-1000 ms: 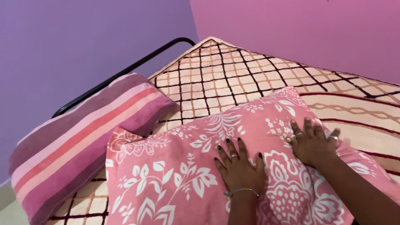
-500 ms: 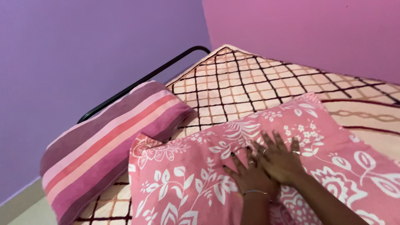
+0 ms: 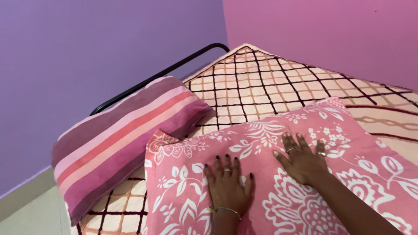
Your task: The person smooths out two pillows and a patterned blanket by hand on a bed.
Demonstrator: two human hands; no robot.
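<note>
1. The pink floral pillow (image 3: 270, 174) lies on the bed in the lower centre and lower right of the frame. Its long axis runs from the lower left up toward the right edge, and its near corner points toward the striped pillow.
2. The left hand (image 3: 227, 187) lies palm down on the pillow's lower middle. Its fingers (image 3: 226, 163) are held narrow and close together, flat on the cloth and holding nothing; they point up the frame, across the pillow's long axis.
3. The right hand (image 3: 302, 160) also lies palm down, up and to the right of the left. Its fingers (image 3: 291, 142) are spread a little and flat, gripping nothing.
4. The two hands are apart, with patterned cloth showing between them. The left is nearer the pillow's left end, the right nearer its middle.
5. A striped pillow (image 3: 126, 139) in maroon, pink and coral lies at the left, its long axis rising toward the upper right. The floral pillow's corner is just beside it; whether they touch cannot be told.
6. Under both is a peach checked blanket (image 3: 265, 87) covering the bed, with a black metal bed rail (image 3: 165, 72) along the purple wall (image 3: 87, 48) and a pink wall (image 3: 326, 30) at the upper right.
7. Count: two pillows, two hands, one blanket, one rail.
</note>
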